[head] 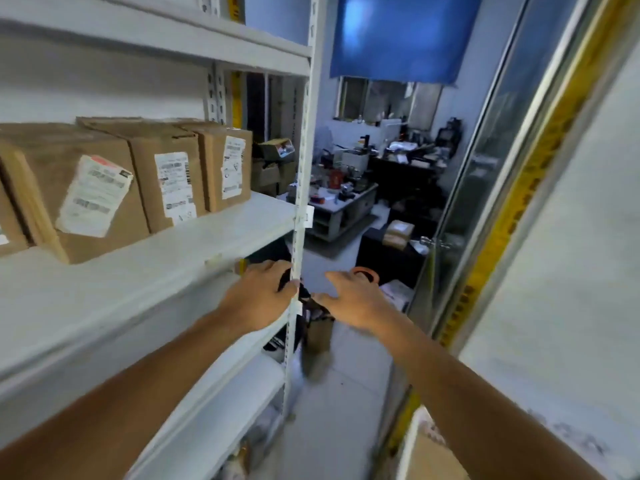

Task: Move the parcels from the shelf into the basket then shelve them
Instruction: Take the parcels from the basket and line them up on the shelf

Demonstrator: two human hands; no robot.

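Note:
Three brown cardboard parcels with white labels stand side by side on the white shelf [194, 237]: a large parcel [79, 192] at left, a middle parcel [166, 178] and a narrower right parcel [227, 168]. My left hand [263, 292] reaches to the shelf's front upright [299, 202], fingers curled beside it with something dark behind them; whether it holds anything is unclear. My right hand [349, 299] stretches forward just right of the upright, fingers loosely spread and holding nothing. A blurred brown object [318, 337] with a dark strap sits just below both hands. I see no basket clearly.
Beyond the shelf is a cluttered room with a low grey table [346, 206], a dark desk [405, 168] and boxes [398, 233] on a black stand. A glass door with a yellow-striped frame [502, 220] closes the right side. The narrow aisle floor [332, 410] runs ahead.

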